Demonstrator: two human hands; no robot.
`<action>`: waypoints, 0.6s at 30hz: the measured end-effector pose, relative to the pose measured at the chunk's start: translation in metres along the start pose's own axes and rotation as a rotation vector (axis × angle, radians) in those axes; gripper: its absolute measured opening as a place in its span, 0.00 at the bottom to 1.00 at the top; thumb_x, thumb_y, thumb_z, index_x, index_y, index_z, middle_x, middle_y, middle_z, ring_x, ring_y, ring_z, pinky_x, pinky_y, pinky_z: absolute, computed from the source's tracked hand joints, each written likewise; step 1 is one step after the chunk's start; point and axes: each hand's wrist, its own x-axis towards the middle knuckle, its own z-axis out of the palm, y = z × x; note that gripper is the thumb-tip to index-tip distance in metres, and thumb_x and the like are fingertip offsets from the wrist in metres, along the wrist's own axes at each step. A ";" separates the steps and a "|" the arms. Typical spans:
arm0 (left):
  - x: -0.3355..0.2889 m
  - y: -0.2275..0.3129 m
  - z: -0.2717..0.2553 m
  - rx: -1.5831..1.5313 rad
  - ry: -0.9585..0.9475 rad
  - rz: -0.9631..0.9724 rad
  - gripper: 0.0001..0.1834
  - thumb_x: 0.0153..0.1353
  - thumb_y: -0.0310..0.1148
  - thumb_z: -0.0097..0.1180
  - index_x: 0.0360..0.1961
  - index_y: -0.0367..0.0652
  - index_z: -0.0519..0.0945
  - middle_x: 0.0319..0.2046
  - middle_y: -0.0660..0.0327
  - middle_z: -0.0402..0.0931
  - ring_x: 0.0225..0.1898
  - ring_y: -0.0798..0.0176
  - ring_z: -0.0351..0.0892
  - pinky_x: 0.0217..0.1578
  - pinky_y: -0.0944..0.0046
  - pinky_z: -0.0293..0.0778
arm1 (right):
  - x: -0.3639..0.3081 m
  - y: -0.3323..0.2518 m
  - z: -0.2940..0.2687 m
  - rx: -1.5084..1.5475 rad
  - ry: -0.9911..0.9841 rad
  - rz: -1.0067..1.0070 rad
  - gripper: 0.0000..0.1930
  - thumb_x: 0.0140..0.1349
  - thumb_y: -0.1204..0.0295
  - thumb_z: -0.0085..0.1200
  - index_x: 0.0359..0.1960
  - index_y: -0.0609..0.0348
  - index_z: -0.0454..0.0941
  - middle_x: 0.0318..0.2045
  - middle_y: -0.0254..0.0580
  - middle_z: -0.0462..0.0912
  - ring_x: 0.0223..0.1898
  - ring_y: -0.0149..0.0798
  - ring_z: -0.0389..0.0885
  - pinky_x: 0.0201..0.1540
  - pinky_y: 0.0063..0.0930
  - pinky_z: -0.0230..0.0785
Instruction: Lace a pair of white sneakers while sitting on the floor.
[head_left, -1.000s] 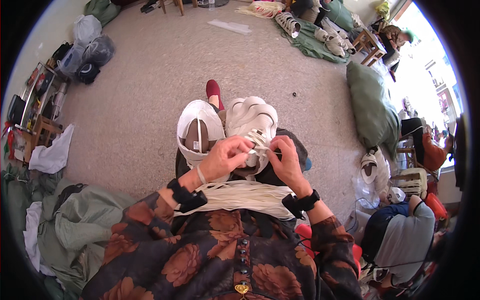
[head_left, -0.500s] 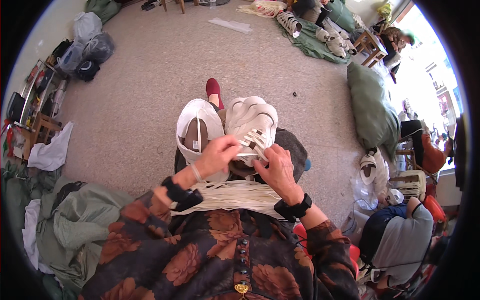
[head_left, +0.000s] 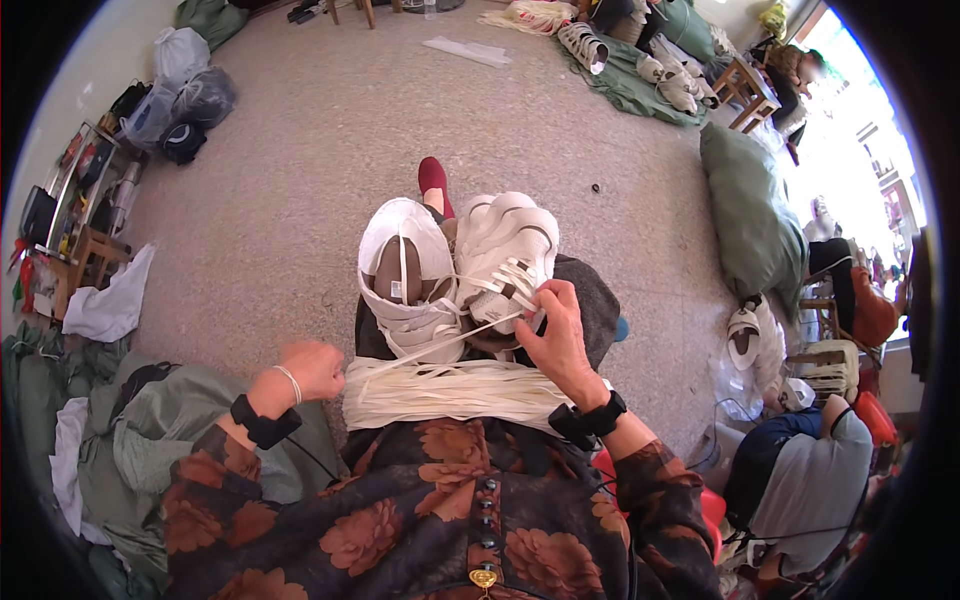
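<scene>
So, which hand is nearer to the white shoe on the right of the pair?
Right. The right hand is at the laces of that white shoe, near its right edge; the left hand is apart from it, lower left, beyond the other shoe.

The laces (head_left: 450,398) look like matt cloth, the bags (head_left: 206,97) glossy, crinkled plastic.

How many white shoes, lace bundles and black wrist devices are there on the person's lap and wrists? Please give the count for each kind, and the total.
White shoes: 2
Lace bundle: 1
Black wrist devices: 2
Total: 5
</scene>
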 end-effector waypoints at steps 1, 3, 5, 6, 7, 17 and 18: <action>0.000 0.002 -0.002 -0.001 -0.032 0.041 0.10 0.51 0.35 0.54 0.24 0.39 0.82 0.26 0.45 0.81 0.31 0.40 0.82 0.31 0.46 0.76 | 0.001 -0.001 0.001 0.024 0.007 0.007 0.12 0.48 0.75 0.64 0.30 0.64 0.72 0.44 0.51 0.71 0.48 0.55 0.71 0.51 0.44 0.66; 0.004 0.011 -0.008 -0.007 -0.062 0.081 0.11 0.52 0.36 0.55 0.23 0.38 0.81 0.25 0.46 0.81 0.30 0.40 0.82 0.31 0.47 0.76 | 0.003 -0.002 0.002 0.047 0.011 0.012 0.13 0.48 0.75 0.64 0.32 0.64 0.73 0.44 0.51 0.71 0.47 0.55 0.72 0.50 0.44 0.68; 0.013 0.031 -0.025 -0.227 -0.058 0.342 0.14 0.54 0.39 0.60 0.22 0.39 0.78 0.25 0.50 0.79 0.31 0.44 0.80 0.33 0.50 0.74 | 0.003 -0.002 0.002 0.084 0.012 0.058 0.13 0.49 0.75 0.65 0.35 0.64 0.75 0.44 0.50 0.72 0.46 0.53 0.74 0.48 0.41 0.70; 0.019 0.040 -0.027 -0.281 0.055 0.406 0.13 0.55 0.38 0.61 0.24 0.39 0.78 0.28 0.52 0.78 0.31 0.46 0.80 0.33 0.51 0.74 | 0.002 0.000 0.002 0.083 0.009 0.057 0.13 0.49 0.75 0.65 0.35 0.64 0.75 0.44 0.50 0.72 0.46 0.53 0.74 0.48 0.41 0.70; 0.026 0.052 -0.030 -0.333 0.171 0.470 0.12 0.56 0.37 0.62 0.26 0.39 0.78 0.30 0.54 0.76 0.31 0.47 0.79 0.34 0.52 0.74 | 0.001 0.001 0.000 0.121 0.016 0.064 0.13 0.50 0.75 0.66 0.36 0.64 0.76 0.44 0.48 0.72 0.45 0.49 0.75 0.48 0.38 0.71; 0.122 0.119 -0.027 -0.275 0.750 0.639 0.14 0.51 0.20 0.55 0.42 0.40 0.75 0.39 0.56 0.74 0.48 0.48 0.74 0.54 0.51 0.66 | 0.005 -0.010 -0.014 0.219 0.060 0.236 0.10 0.58 0.78 0.61 0.41 0.63 0.78 0.43 0.41 0.76 0.47 0.39 0.77 0.49 0.31 0.70; 0.126 0.116 -0.026 -0.274 0.753 0.634 0.14 0.51 0.20 0.55 0.42 0.40 0.75 0.39 0.56 0.74 0.48 0.48 0.74 0.54 0.51 0.66 | 0.008 -0.012 -0.015 0.221 0.057 0.232 0.10 0.58 0.78 0.61 0.41 0.63 0.78 0.43 0.41 0.76 0.47 0.39 0.77 0.49 0.31 0.70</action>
